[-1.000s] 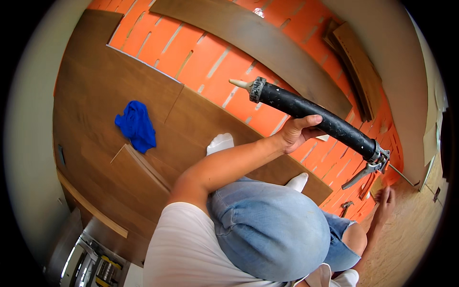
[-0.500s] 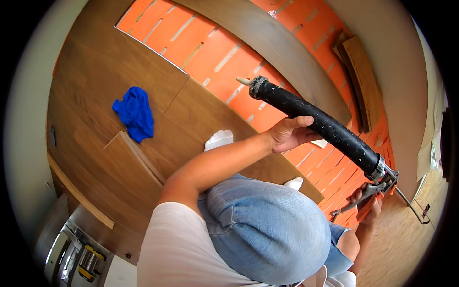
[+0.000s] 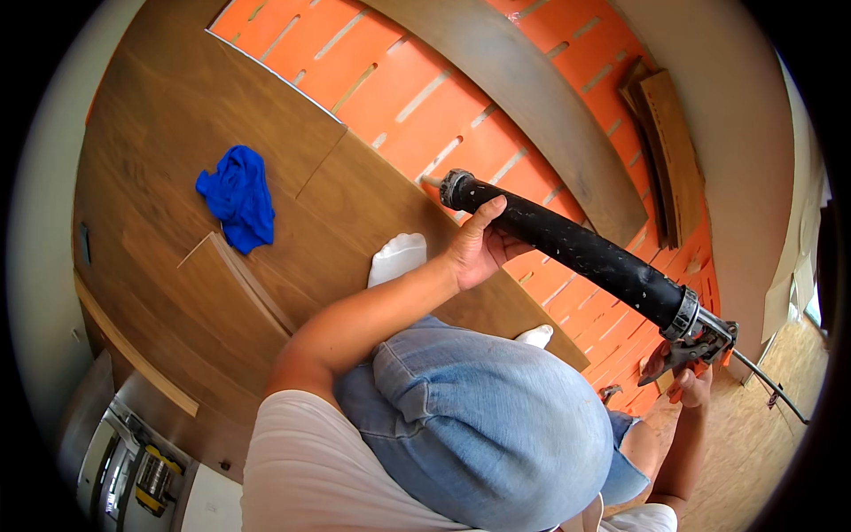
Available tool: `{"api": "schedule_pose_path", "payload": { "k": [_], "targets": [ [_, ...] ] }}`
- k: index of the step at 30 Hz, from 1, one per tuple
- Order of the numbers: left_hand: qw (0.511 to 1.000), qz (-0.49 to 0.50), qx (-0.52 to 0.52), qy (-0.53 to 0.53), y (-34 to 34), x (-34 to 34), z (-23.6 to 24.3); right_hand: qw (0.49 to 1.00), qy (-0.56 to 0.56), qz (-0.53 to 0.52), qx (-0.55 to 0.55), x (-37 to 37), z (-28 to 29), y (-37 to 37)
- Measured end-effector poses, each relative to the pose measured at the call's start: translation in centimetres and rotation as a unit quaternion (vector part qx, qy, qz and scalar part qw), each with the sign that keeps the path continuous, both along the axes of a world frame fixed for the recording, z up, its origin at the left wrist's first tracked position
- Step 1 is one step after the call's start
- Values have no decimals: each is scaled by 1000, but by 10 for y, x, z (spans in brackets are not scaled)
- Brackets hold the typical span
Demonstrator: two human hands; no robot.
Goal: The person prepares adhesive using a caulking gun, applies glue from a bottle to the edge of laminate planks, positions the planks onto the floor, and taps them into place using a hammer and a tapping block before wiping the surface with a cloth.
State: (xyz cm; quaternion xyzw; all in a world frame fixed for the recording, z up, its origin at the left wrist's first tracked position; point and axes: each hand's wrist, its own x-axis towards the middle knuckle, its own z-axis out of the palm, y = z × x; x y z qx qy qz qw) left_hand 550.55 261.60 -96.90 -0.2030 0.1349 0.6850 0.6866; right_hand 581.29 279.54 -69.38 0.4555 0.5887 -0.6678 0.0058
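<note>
A long black caulking gun (image 3: 576, 255) with a scuffed barrel slants across my front, its pale nozzle toward the upper left. My left hand (image 3: 481, 246) cradles the barrel near the nozzle end, thumb on top and fingers beneath. At the other end my right hand (image 3: 690, 379) is wrapped round the handle and trigger, partly hidden by the metal frame. The nozzle tip is over the edge where laid wood flooring (image 3: 328, 213) meets the orange slotted underlayment (image 3: 425, 84).
A loose wood plank (image 3: 541, 106) lies on the underlayment, with stacked short boards (image 3: 671, 160) by the right wall. A blue cloth (image 3: 239, 199) and thin board pieces (image 3: 232, 279) rest on the laid floor. A yellow-and-black tool (image 3: 155, 483) sits lower left.
The gun's nozzle end has come down and to the left. My left hand has slid along the barrel toward the nozzle, and the trigger now sits closer to the handle.
</note>
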Motion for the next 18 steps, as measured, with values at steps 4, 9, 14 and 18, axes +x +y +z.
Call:
{"api": "schedule_pose_path", "payload": {
  "k": [4, 9, 14, 18],
  "targets": [
    [1000, 12, -1, -6, -7, -4, 0, 996, -75, 55, 12, -7, 7, 12],
    [1000, 13, -3, -6, -8, -4, 0, 995, -47, 59, 64, -25, 4, 8],
    [1000, 4, -2, -5, 0, -4, -2, 988, -77, 72, 112, -17, 5, 8],
    [1000, -2, 16, 8, 14, -5, -5, 985, -86, 48, 143, -10, 3, 1]
  ]
}}
